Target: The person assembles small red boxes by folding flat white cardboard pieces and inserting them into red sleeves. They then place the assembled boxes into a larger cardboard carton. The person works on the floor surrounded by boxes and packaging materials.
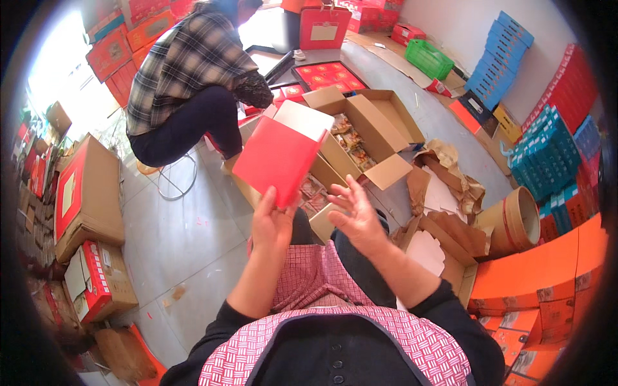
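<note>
A red paper box (277, 154) with a raised white flap at its far edge is in my left hand (273, 219). My fingers grip its near edge. To the right of the box, my right hand (360, 222) is held up with its fingers spread, holding nothing. Below and beyond the hands, an open cardboard carton (380, 128) contains several small wrapped packets (351, 138). More packets (313, 194) show in a nearer carton, partly hidden by the red box and my hands.
A person in a plaid shirt (187, 64) sits on a stool (175, 175) at the far left. Orange boxes (534, 264) are stacked at the right, near a round tub (515, 215) and crumpled brown paper (444, 167). Cardboard cartons (96, 206) stand on the left.
</note>
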`<action>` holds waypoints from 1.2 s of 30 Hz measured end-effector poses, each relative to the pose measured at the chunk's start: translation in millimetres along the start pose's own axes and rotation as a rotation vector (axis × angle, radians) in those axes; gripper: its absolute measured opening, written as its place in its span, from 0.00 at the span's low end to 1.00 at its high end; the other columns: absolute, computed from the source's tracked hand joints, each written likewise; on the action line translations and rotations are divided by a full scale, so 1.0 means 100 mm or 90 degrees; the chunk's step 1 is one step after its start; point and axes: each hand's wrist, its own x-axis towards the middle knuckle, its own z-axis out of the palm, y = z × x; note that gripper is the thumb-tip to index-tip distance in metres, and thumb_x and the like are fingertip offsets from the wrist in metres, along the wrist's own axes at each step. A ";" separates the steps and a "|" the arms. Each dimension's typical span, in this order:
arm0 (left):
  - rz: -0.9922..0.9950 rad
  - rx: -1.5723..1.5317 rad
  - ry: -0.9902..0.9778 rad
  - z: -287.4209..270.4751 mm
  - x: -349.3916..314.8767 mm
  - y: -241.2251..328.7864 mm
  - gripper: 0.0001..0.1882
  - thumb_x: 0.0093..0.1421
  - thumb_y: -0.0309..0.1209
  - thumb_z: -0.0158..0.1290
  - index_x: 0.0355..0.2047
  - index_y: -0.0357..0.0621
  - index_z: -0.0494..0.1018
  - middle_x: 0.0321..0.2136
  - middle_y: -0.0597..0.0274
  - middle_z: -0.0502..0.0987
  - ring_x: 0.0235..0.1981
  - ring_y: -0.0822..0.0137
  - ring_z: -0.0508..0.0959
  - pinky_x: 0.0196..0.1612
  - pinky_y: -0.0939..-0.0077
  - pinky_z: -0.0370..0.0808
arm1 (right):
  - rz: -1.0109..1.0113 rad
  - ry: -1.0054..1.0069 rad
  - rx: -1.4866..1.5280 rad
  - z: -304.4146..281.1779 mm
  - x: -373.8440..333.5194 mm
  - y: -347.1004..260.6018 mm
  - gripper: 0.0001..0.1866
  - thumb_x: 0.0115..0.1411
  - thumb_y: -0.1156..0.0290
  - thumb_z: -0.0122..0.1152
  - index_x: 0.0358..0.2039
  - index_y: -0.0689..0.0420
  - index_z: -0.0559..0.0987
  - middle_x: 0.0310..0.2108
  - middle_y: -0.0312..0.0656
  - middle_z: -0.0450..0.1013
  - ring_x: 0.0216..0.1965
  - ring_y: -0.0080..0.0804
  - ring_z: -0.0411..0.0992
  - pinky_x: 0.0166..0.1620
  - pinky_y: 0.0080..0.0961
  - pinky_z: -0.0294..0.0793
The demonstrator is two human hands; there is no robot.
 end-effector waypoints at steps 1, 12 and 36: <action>0.004 0.059 -0.054 -0.02 -0.15 -0.07 0.22 0.62 0.31 0.48 0.55 0.39 0.61 0.53 0.54 0.68 0.54 0.56 0.69 0.58 0.54 0.65 | -0.018 0.019 0.102 0.13 -0.04 0.03 0.39 0.57 0.71 0.61 0.62 0.63 0.48 0.53 0.50 0.63 0.54 0.36 0.63 0.55 0.34 0.65; 0.014 0.419 -0.280 -0.63 -0.98 0.23 0.32 0.65 0.40 0.46 0.64 0.41 0.49 0.59 0.56 0.61 0.59 0.65 0.62 0.61 0.71 0.56 | -0.090 -0.101 -0.054 -0.17 -0.85 0.07 0.39 0.57 0.82 0.52 0.65 0.60 0.45 0.61 0.50 0.56 0.60 0.34 0.58 0.61 0.30 0.54; 0.138 0.800 -0.262 -0.29 -0.69 -0.03 0.06 0.59 0.20 0.46 0.36 0.34 0.72 0.39 0.55 0.72 0.41 0.62 0.73 0.46 0.75 0.68 | 0.371 -0.452 -0.090 -0.40 0.35 -0.23 0.10 0.60 0.66 0.58 0.30 0.61 0.76 0.22 0.32 0.71 0.26 0.18 0.70 0.30 0.17 0.70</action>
